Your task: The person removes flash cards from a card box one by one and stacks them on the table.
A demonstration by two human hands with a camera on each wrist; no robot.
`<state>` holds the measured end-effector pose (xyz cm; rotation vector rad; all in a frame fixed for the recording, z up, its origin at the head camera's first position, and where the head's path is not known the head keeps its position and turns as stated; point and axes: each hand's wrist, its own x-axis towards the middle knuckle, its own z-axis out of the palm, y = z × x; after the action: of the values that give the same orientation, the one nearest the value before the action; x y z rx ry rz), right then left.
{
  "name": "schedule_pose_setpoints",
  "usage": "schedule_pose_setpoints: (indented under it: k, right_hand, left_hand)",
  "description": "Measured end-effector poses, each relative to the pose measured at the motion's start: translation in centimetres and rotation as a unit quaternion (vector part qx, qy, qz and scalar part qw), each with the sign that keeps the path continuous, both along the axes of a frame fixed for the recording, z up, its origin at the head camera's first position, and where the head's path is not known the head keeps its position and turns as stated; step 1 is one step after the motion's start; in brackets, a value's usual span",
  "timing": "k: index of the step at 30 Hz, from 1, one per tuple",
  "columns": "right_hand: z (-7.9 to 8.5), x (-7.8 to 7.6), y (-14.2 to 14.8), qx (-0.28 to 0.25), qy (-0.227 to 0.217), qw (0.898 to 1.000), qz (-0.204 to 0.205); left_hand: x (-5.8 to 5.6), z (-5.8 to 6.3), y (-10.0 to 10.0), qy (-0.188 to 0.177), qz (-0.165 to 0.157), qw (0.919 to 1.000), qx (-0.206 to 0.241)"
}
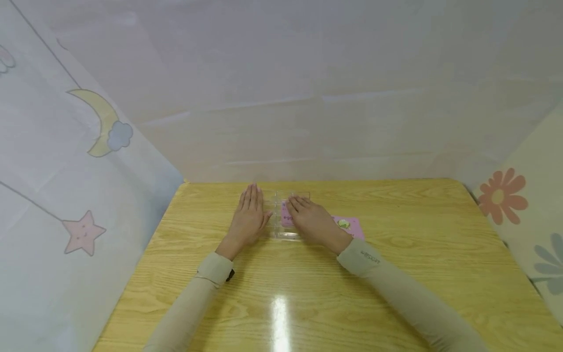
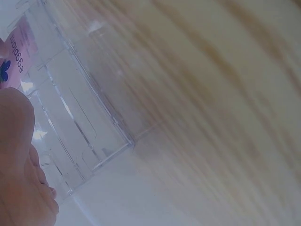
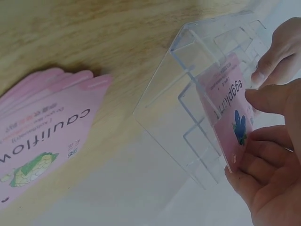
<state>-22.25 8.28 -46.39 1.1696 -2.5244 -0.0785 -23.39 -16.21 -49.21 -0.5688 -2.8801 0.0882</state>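
Note:
My left hand lies flat with straight fingers over the left part of a clear plastic card holder. Its thumb points toward the holder's middle. Fingers together, my right hand rests over a pink eggplant card on the right part and covers most of it. In the right wrist view, the eggplant card sits against the clear holder. The right thumb touches the card's edge, and the other fingers lie beside the eggplant picture.
A fanned stack of pink cards, cauliflower on top, lies on the wooden table right of the holder, partly behind the right wrist. Pale printed cloth hangs behind the table and along both sides.

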Motion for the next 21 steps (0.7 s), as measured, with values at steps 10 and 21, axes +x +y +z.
schedule_pose_setpoints:
  k: [10, 21]
  right_hand:
    - [0.17, 0.01, -0.14, -0.01, 0.006, 1.0, 0.0]
    - [0.53, 0.22, -0.2, -0.025, 0.011, 1.0, 0.0]
  left_hand:
    - [-0.1, -0.06, -0.1, -0.014, 0.001, 0.9999, -0.001]
    - [-0.01, 0.24, -0.11, -0.015, 0.002, 0.9998, -0.01]
